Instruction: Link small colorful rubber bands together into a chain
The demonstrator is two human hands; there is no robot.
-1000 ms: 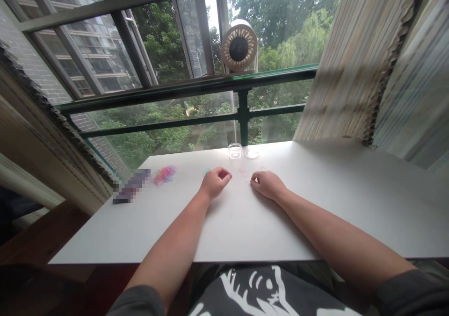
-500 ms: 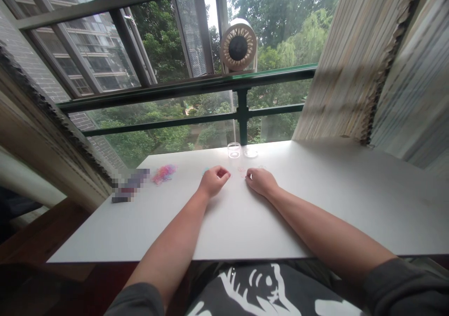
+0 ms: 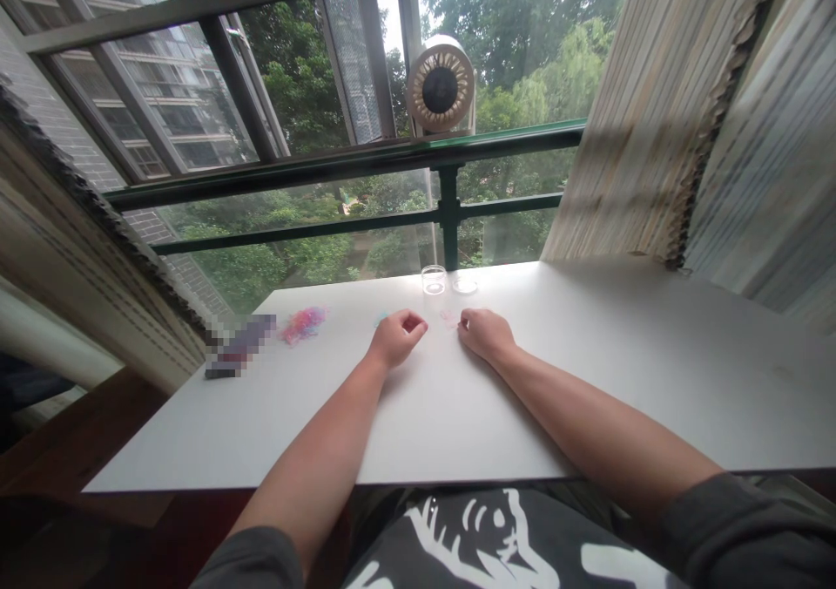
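Observation:
Both hands are over the middle of the white table [image 3: 444,415]. My left hand [image 3: 400,336] has its thumb and index finger pinched together; whatever is between them is too small to make out. Facing it, a short gap away, my right hand [image 3: 484,335] is also closed in a pinch, its fingertips partly hidden. Small pink pieces [image 3: 448,317] lie between the hands, just beyond them. Some teal pieces [image 3: 380,317] show behind my left hand. Farther left is a loose pile of pink, purple and orange bits [image 3: 304,325].
A clear round container [image 3: 434,281] and a clear shallow lid or dish [image 3: 465,285] stand at the table's far edge. A blurred dark object [image 3: 241,346] lies at the left edge. Beyond are a green railing [image 3: 449,197], a round fan [image 3: 441,88] and curtains [image 3: 607,136].
The whole view has shifted slightly. Both hands keep nearly the same pinched pose and place; my right hand now covers the small pieces that showed behind it.

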